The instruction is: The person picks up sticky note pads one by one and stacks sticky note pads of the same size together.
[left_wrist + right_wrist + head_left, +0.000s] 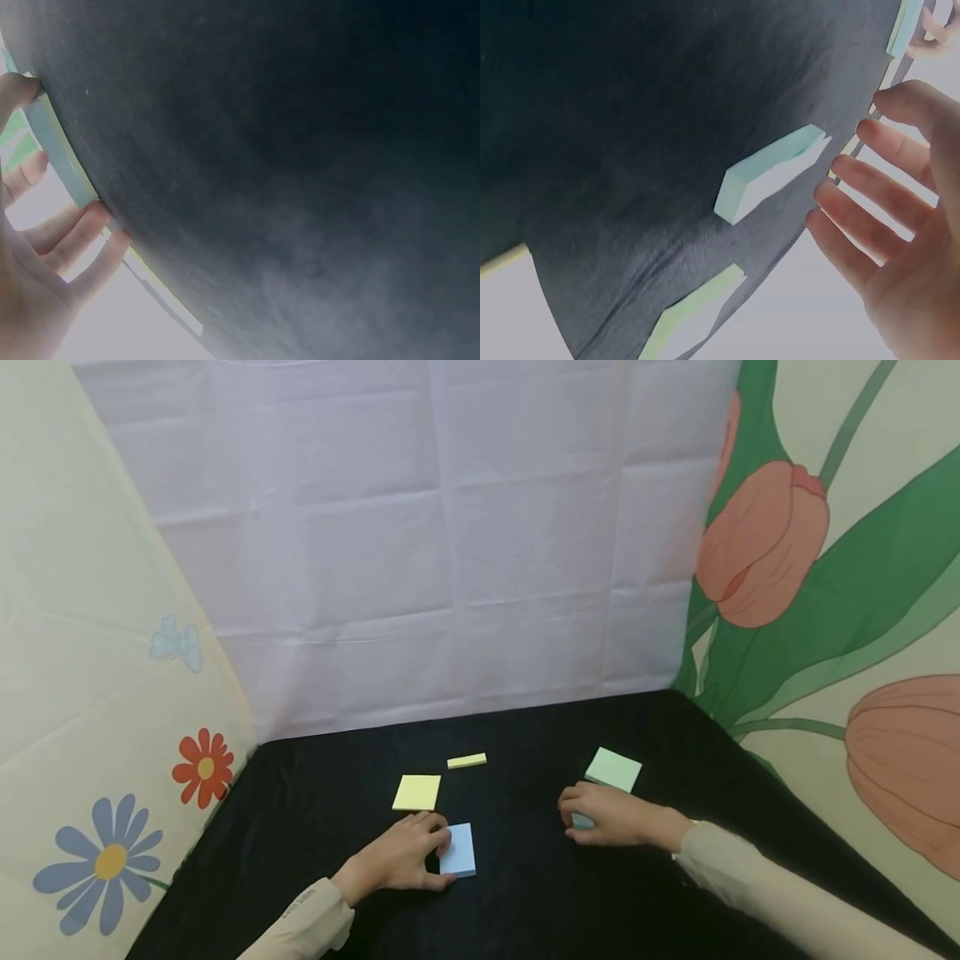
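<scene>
On the black cloth-covered table (517, 902), inside its edges, the left hand (405, 852) pinches a pale-blue square paper pad (461, 852); across open room, the right hand (621, 815), fingers apart, is near a blue paper block (582, 821).

On the table (517, 918), a near pad (461, 852) is lying between the thumb and fingers of the left hand (405, 853), a second pad (417, 793) is lying beyond it to the left, and a third pad (467, 761) is lying farther still, right of the second. To the right of these three, a fourth pad (581, 821) is sitting beneath the right hand (618, 815), and a fifth pad (618, 767) is lying just on its far side. A backdrop (450, 543) is hanging behind the table's far edge.
</scene>
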### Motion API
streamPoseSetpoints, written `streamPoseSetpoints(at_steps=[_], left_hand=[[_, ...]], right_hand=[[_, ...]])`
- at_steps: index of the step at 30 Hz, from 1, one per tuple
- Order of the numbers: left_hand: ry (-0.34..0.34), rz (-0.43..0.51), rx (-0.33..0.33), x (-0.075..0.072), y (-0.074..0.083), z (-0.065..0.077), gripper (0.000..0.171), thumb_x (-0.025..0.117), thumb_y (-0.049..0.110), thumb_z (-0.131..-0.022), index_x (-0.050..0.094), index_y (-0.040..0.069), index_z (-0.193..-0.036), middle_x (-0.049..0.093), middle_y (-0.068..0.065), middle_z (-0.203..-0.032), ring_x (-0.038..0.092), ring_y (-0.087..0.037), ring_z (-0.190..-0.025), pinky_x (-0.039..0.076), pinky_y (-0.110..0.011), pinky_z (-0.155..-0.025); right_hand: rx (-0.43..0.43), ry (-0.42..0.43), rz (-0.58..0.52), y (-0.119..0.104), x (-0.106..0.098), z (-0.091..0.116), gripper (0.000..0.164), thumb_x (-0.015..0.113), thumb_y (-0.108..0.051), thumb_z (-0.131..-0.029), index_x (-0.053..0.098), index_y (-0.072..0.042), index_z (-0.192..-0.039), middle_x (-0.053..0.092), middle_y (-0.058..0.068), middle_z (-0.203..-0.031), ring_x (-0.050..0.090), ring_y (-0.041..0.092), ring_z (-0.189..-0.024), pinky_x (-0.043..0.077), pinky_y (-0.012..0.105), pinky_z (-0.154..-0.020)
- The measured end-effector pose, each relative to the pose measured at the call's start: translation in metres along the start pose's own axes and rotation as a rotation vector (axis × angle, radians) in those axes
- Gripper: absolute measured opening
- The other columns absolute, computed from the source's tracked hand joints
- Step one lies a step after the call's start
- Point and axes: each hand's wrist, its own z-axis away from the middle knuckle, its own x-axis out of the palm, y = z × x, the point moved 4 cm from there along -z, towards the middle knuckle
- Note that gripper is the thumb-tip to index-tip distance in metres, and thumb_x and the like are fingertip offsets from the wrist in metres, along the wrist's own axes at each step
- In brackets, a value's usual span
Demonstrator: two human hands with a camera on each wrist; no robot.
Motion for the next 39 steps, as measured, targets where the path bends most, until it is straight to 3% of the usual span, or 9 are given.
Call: streamPoseSetpoints(at_steps=[8, 17, 39], left_hand=[[-0.026, 0.029, -0.029, -0.001, 0.000, -0.001, 0.037, 0.061, 0.063, -0.088, 0.049, 0.028, -0.085, 0.054, 0.003, -0.114, 0.052, -0.014, -0.099, 0.046, -0.036, -0.090], [-0.039, 0.055, -0.038, 0.000, 0.000, -0.002, 0.037, 0.063, 0.061, -0.087, 0.049, 0.028, -0.084, 0.054, 0.004, -0.114, 0.051, -0.014, -0.099, 0.045, -0.037, -0.090], [-0.056, 0.061, -0.044, -0.005, 0.001, -0.003, 0.037, 0.065, 0.060, -0.086, 0.048, 0.028, -0.081, 0.054, 0.004, -0.114, 0.050, -0.014, -0.098, 0.044, -0.035, -0.088]], right_hand=[[0.048, -0.041, -0.038, 0.004, -0.008, 0.006, 0.006, 0.071, -0.021, -0.090, 0.065, -0.020, -0.090, 0.057, -0.007, -0.100, 0.050, 0.004, -0.081, 0.046, 0.027, -0.066], [0.036, -0.041, -0.023, 0.010, -0.012, 0.014, 0.010, 0.073, -0.021, -0.087, 0.064, -0.020, -0.089, 0.056, -0.006, -0.099, 0.050, 0.004, -0.082, 0.046, 0.027, -0.066], [0.174, -0.196, -0.051, 0.024, -0.028, 0.037, 0.019, 0.078, -0.027, -0.081, 0.061, -0.021, -0.086, 0.049, -0.012, -0.088, 0.048, 0.003, -0.074, 0.045, 0.028, -0.061]])
